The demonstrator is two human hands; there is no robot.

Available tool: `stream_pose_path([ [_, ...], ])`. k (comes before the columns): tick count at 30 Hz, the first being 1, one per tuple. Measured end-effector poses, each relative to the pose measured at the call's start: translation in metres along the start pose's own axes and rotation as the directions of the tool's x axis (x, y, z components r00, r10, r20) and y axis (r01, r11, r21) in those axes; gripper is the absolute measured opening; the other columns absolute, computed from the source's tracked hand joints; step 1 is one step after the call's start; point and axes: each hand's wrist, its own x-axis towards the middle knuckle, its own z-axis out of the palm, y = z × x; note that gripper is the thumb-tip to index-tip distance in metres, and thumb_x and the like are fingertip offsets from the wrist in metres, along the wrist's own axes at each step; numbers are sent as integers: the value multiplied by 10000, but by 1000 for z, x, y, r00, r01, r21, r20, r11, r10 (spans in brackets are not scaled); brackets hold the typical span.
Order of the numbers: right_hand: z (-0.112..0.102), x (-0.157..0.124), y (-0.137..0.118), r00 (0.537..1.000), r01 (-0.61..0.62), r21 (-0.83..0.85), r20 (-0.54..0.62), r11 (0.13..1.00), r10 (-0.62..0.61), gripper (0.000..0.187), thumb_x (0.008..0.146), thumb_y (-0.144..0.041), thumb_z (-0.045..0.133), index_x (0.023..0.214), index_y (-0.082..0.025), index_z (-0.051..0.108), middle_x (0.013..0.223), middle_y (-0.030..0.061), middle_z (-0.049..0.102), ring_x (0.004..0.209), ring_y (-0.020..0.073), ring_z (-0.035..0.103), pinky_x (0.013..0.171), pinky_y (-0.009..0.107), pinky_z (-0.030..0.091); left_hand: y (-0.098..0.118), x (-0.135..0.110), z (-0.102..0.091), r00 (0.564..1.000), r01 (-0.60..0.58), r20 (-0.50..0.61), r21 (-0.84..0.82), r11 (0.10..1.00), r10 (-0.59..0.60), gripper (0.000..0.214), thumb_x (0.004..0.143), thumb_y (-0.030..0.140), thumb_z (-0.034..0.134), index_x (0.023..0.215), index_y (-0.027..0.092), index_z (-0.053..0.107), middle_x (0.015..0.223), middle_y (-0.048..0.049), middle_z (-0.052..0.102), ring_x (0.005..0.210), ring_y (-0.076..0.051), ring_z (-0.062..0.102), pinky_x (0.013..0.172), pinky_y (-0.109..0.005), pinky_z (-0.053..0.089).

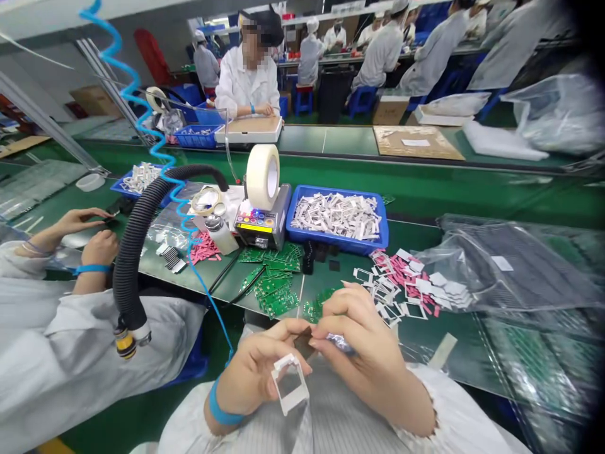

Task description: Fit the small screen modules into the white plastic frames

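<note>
My left hand [255, 372] holds a white rectangular plastic frame [290, 383] upright by its edge, with a dark window in its middle. My right hand [359, 347] pinches a small dark flat piece [303, 341] close to the frame, and a bit of shiny bluish foil [340, 343] shows under the fingers. The two hands are almost touching. Just ahead of them lie loose green circuit boards [276, 289] and a scattered pile of white frames with pink strips [401, 284].
A blue tray of white frames [336, 217] stands beside a masking tape dispenser [262, 183]. A co-worker's hands [89, 233] work at the left, behind a black corrugated hose [135, 252] and a blue coiled air line [163, 157]. A clear plastic bag [501, 271] lies at right.
</note>
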Motion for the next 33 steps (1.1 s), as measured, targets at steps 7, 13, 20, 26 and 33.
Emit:
stream_pose_path([
  [7, 6, -3, 3, 997, -67, -52, 22, 996, 68, 89, 837, -141, 542, 796, -220, 536, 756, -11, 548, 775, 154, 510, 916, 443, 303, -1, 1, -5, 998, -34, 46, 85, 996, 30, 241, 718, 420, 681, 864, 244, 758, 1152, -103, 565, 1098, -272, 514, 960, -407, 350],
  [13, 4, -5, 8, 988, -105, 8, 111, 994, 103, 101, 849, -125, 517, 799, -213, 525, 753, -20, 540, 769, 143, 497, 935, 434, 279, -1, 3, -9, 997, -3, 74, 96, 995, -4, 272, 709, 438, 685, 896, 252, 752, 1162, -99, 560, 1093, -260, 515, 926, -379, 372],
  [20, 8, -8, 9, 965, -140, -34, 219, 990, 144, 144, 864, -104, 434, 767, -202, 477, 748, -4, 521, 770, 156, 464, 903, 445, 309, -7, 6, -8, 996, 86, -5, 79, 993, -86, 333, 690, 474, 686, 855, 192, 750, 1125, -111, 574, 1019, -232, 522, 863, -346, 415],
  [26, -27, -31, 11, 928, -323, 119, 234, 939, 289, 173, 918, -212, 374, 749, -213, 410, 726, -1, 471, 696, 143, 467, 626, 273, 397, -12, 12, -6, 980, 141, -93, -285, 948, -174, 314, 703, 436, 685, 858, 167, 737, 1308, -115, 507, 1156, -292, 503, 1020, -458, 361],
  [33, -18, -103, 73, 812, -497, -314, 161, 809, 561, 276, 895, -302, 420, 650, -194, 487, 613, -9, 505, 570, 138, 492, 543, 258, 384, -20, 16, -10, 975, 150, -113, -309, 939, -193, 322, 676, 432, 712, 851, 162, 738, 1334, -117, 473, 1211, -317, 450, 1030, -489, 359],
])
